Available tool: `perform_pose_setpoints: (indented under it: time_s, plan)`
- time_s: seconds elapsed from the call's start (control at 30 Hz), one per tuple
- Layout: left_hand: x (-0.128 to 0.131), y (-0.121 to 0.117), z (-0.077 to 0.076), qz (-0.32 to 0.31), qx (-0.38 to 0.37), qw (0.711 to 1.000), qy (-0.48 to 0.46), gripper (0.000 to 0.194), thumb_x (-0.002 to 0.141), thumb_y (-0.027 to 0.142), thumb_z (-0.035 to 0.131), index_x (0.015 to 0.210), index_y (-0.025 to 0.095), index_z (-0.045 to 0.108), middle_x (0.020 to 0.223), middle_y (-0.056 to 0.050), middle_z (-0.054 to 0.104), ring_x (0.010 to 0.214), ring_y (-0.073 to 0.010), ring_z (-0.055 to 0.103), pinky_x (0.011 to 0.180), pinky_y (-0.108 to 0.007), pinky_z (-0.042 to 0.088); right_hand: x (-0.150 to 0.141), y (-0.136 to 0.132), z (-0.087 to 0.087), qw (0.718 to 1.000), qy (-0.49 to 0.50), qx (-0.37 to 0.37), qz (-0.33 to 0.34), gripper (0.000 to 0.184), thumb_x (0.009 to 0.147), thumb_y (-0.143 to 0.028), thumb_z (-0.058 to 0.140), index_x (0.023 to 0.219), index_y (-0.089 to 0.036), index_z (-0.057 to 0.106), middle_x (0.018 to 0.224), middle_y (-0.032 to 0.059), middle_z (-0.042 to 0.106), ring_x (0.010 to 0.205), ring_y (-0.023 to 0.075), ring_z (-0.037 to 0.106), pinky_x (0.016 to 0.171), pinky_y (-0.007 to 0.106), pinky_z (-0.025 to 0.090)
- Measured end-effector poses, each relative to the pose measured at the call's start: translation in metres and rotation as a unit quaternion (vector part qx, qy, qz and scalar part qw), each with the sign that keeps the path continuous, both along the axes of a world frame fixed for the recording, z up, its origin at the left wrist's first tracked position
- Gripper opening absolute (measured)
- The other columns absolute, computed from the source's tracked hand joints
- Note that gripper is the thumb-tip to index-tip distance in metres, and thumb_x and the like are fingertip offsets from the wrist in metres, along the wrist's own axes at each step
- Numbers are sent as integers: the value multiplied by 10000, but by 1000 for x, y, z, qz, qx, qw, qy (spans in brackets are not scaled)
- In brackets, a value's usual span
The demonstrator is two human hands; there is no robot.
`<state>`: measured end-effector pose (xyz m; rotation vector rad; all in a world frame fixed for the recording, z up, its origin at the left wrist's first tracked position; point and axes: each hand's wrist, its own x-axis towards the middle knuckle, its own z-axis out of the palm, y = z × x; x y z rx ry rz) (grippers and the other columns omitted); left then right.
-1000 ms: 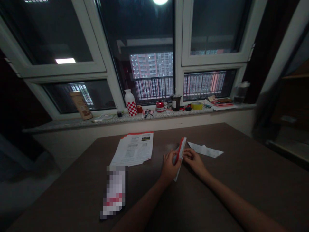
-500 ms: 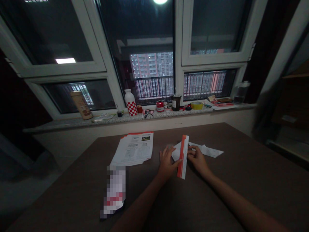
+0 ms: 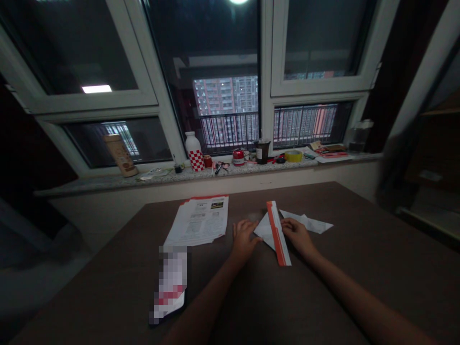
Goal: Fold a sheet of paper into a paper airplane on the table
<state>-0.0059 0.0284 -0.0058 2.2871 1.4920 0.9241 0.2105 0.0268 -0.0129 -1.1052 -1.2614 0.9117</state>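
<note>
A folded white paper with a red-orange strip [image 3: 275, 233] lies flat on the dark brown table [image 3: 323, 297]. My left hand [image 3: 244, 238] rests on the table at the paper's left corner, fingers stretched out and touching its edge. My right hand [image 3: 297, 235] presses on the paper's right side, next to the red strip, fingers curled down onto it. Behind the right hand lies another folded white paper [image 3: 307, 222].
A stack of printed sheets with red edging [image 3: 199, 221] lies to the left. A blurred object [image 3: 170, 282] sits nearer the front left. The windowsill [image 3: 108, 181] holds a checked bottle [image 3: 194, 151], a cup [image 3: 262, 151], a tape roll [image 3: 293, 156] and small items.
The paper was held up on edge between both hands; it has been opened out and laid flat on the table, and both hands have spread apart to its sides.
</note>
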Motion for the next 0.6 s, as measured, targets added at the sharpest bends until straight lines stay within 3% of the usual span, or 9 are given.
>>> perform_pose_setpoints:
  time_s: [0.3,0.6]
  plan:
    - [2,-2,1,-8,-6,1000,-2,464,794,346,691,1248,297,608,1145,-53,625,1176,-278,473,1128,-549,159,3,-1,3,1000,-1,-25,11,211,640,-315,630,805,-187,662,768,36,707,736,218,648,688,318,498]
    - [2,-4,-1,-9,-7,1000,-26,425,815,359,654,1232,286,617,1179,-61,619,1172,-276,477,1111,-524,199,1,-5,9,998,-59,24,15,221,716,-330,563,836,-197,692,847,35,725,843,245,649,805,365,497]
